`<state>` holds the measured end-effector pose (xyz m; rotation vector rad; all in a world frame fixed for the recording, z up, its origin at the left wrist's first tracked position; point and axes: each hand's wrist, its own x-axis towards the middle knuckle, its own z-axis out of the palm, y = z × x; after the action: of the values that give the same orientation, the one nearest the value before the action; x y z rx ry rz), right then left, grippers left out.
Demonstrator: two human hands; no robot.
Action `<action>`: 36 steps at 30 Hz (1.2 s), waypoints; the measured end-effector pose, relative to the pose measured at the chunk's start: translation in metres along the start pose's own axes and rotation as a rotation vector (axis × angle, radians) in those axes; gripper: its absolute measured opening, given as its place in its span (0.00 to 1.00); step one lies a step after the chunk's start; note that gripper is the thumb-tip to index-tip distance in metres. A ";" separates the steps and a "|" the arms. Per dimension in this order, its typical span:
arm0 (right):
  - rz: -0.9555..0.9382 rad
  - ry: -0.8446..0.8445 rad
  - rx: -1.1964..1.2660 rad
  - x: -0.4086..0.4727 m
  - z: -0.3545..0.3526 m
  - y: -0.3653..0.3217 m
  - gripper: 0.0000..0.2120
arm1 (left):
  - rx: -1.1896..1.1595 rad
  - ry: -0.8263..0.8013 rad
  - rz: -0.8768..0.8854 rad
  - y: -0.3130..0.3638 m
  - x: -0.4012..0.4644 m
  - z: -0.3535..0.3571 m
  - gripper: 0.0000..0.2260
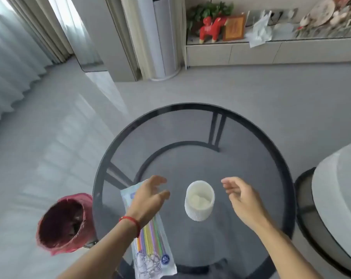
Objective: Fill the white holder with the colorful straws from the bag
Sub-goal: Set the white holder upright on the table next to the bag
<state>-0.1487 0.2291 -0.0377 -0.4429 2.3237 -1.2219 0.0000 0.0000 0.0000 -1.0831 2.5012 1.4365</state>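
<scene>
Glass is carrying everything here: we are looking down on the round table (251, 158), its dark rim curving round us. Lying near its left edge, and running toward the near edge, is the bag (150, 256), apparently unopened, with the colorful straws (150, 236) showing through the clear film. We are holding our left hand (148, 196) just above the bag's far end, fingers loosely spread and pinching nothing; whether the palm is touching the film we cannot tell. Standing upright near the table's middle, between our hands and apart from the bag, is the white holder (199, 200), ribbed on its wall and holding no straws. Our right hand (241, 196) is hovering just to the holder's right, fingers relaxed and lightly curled, gripping nothing.

We are judging this as the very start: nothing is in the holder yet, and we are reaching for the bag. The next move is calling for a firm grip on the bag with the left hand, the right coming across to tear or open one end, since the slick film is likely to slide on the glass.
</scene>
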 end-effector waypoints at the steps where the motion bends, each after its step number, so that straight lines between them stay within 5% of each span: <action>1: 0.008 -0.056 -0.027 -0.001 0.013 0.023 0.28 | 0.095 -0.012 -0.017 -0.022 0.006 0.012 0.22; 4: -0.062 -0.273 -0.079 -0.006 0.045 0.080 0.45 | 0.753 0.053 0.033 -0.083 0.018 0.041 0.26; 6: -0.159 -0.312 -0.050 -0.008 0.071 0.113 0.54 | 0.901 0.114 0.085 -0.122 0.026 0.061 0.29; 12: -0.363 -0.145 -0.012 0.013 0.119 0.152 0.64 | 0.848 0.193 0.366 -0.171 0.068 0.107 0.32; 18: -0.411 0.091 0.019 0.009 0.142 0.152 0.43 | 0.765 0.284 0.622 -0.170 0.073 0.122 0.29; 21: -0.341 0.160 0.035 -0.003 0.148 0.148 0.41 | 0.806 0.351 0.554 -0.180 0.056 0.118 0.29; 29: -0.130 0.299 -0.084 0.002 0.150 0.119 0.45 | 0.664 0.396 0.032 -0.191 0.017 0.093 0.36; 36: -0.049 0.371 -0.164 0.061 0.151 0.093 0.44 | 0.597 0.156 0.448 -0.193 0.029 0.082 0.48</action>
<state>-0.1229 0.1485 -0.2049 -0.3523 2.7567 -1.2259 0.0711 -0.0138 -0.1991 -0.5624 3.1070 0.5653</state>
